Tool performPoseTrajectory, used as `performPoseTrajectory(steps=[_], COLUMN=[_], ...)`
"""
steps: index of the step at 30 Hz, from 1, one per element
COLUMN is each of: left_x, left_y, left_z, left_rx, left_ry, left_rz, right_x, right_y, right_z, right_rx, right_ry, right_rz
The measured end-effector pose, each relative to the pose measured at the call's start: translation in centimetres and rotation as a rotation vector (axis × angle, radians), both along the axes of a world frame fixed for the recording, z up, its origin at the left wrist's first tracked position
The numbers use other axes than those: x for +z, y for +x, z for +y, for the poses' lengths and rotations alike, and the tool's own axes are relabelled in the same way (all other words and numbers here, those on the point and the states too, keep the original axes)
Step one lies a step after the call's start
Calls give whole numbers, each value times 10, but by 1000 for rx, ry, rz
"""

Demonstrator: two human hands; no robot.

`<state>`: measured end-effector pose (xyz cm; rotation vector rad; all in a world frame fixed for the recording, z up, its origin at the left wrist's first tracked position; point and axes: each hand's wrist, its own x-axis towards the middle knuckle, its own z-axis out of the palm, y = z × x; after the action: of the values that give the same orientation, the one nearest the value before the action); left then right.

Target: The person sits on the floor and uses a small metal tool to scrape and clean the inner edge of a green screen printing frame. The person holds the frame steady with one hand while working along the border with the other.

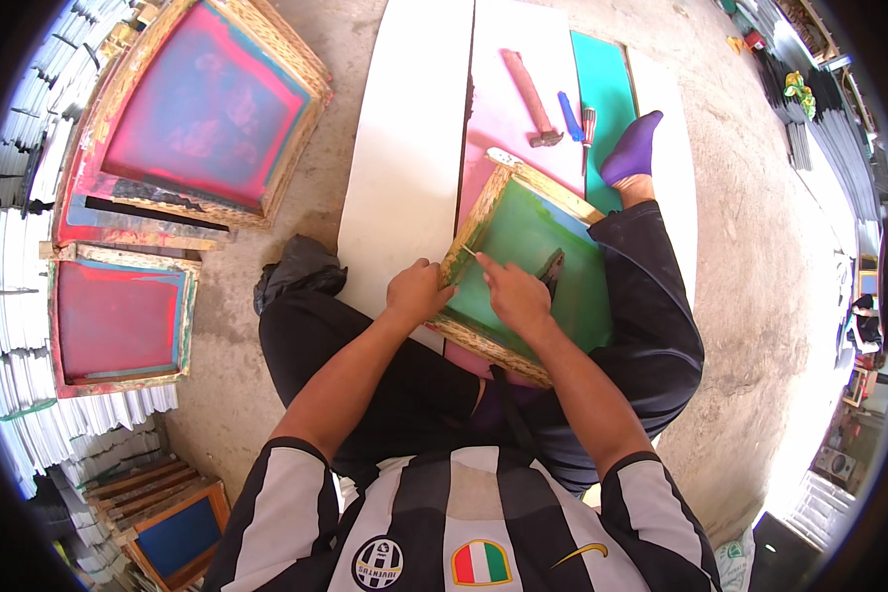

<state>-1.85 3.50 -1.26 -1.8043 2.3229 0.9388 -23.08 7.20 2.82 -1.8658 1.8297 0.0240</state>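
Note:
A wooden screen-printing frame with green mesh rests tilted across my lap and the boards. My left hand is closed around its left wooden edge. Over the mesh, my right hand has its index finger reaching to the inner left side of the frame, other fingers curled. A thin pale bit shows at that fingertip, too small to name. Just right of this hand, dark pliers are seen over the mesh; whether the hand touches them, I cannot tell.
Beyond the frame, a hammer, a blue-handled tool and a screwdriver lie on pink and white boards. Printing screens stand at left, beside stacked sheets. My purple-socked foot rests on the boards.

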Motion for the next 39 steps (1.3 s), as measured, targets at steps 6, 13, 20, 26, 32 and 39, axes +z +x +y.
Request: performPoseTrajectory(steps=[6, 13, 20, 26, 32, 39], left_x=[-7, -10, -11, -10, -2, -7], left_y=[4, 4, 4, 2, 7, 1], left_z=[-6, -9, -12, -12, -13, -12], left_rx=[-50, -76, -102, -105, -115, -122], left_ry=[-20, -3, -8, -21, -21, -39], left_rz=[32, 61, 20, 13, -7, -3], right_x=[14, 22, -11, -57, -55, -62], right_y=[13, 38, 6, -21, -18, -31], right_z=[-4, -16, -4, -4, -2, -5], right_rx=[34, 39, 29, 2, 123, 110], right_ry=[55, 103, 42, -96, -218, -220], right_rz=[79, 252, -11, -345, -142, -222])
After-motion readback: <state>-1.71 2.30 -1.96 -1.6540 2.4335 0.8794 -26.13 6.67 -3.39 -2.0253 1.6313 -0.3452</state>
